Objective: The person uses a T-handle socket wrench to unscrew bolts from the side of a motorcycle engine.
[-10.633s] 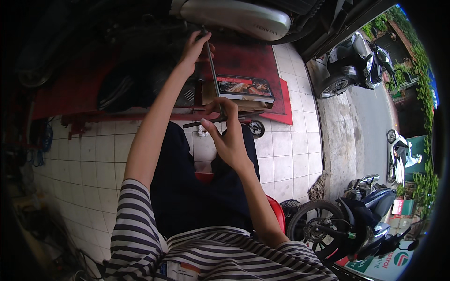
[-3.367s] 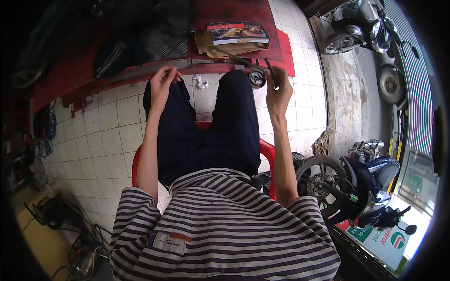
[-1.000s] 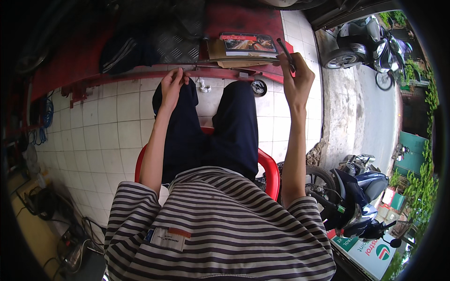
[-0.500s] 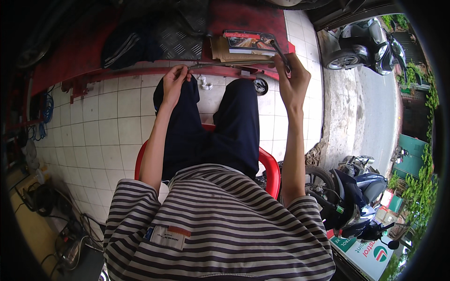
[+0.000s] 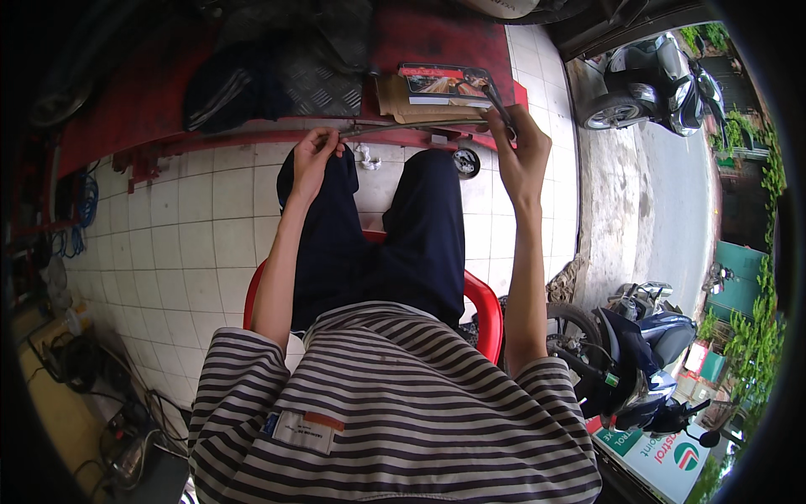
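Wrench (image 5: pixel 411 126) spans the red platform's (image 5: pixel 432 38) near edge; our right hand (image 5: pixel 524 151) grips its crossbar, our left hand (image 5: pixel 316 155) pinches its tip. Near the right corner, a flat box (image 5: pixel 441 84) lies on cardboard (image 5: pixel 410 110). Our floor (image 5: pixel 193 197) carries a black dish (image 5: pixel 467 163) holding metal-looking parts.

Left fingers (image 5: pixel 320 137) pinched, right fingers (image 5: pixel 525 122) curled — arms (image 5: pixel 527 269) outstretched.

Blue motorbike (image 5: pixel 628 351) near red chair (image 5: pixel 484 312)

Shirt (image 5: pixel 420 403): short-sleeved, pale grey, dark crosswise stripes. Patch (image 5: pixel 304 433): white, orange-brown and blue parts. Trousers (image 5: pixel 369 269): dark navy. Left hand (image 5: pixel 312 161), right hand (image 5: pixel 524 155): bare.
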Demonstrator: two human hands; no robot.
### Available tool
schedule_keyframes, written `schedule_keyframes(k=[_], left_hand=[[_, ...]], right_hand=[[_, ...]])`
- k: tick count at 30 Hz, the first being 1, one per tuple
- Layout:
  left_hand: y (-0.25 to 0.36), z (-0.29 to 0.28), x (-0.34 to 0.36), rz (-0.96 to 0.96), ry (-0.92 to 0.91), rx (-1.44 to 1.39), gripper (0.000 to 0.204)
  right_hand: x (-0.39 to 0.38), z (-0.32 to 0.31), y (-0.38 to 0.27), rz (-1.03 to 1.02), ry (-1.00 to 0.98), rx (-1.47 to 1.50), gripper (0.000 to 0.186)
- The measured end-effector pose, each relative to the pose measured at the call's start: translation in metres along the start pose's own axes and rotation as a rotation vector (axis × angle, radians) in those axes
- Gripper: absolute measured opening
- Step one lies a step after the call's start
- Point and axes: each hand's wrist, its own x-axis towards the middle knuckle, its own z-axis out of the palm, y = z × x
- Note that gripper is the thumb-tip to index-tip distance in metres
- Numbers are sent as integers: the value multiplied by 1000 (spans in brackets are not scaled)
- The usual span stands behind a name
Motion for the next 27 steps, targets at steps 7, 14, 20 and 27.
schedule_keyframes(k=[7,14,20,27], left_hand=[[2,-1,-1,1,-6,-33,12],[4,-8,-2,-20,-6,-127,11],[6,-5,-3,-15,55,-195,15],[2,-7,-6,48,43,-162,9]], right_hand=[[-1,-2,2,-16,-53,39,12],[2,-2,6,-18,-76,75,10],[-1,2,9,-41,-39,110,5],[-7,-4,-3,-111,-84,133,7]])
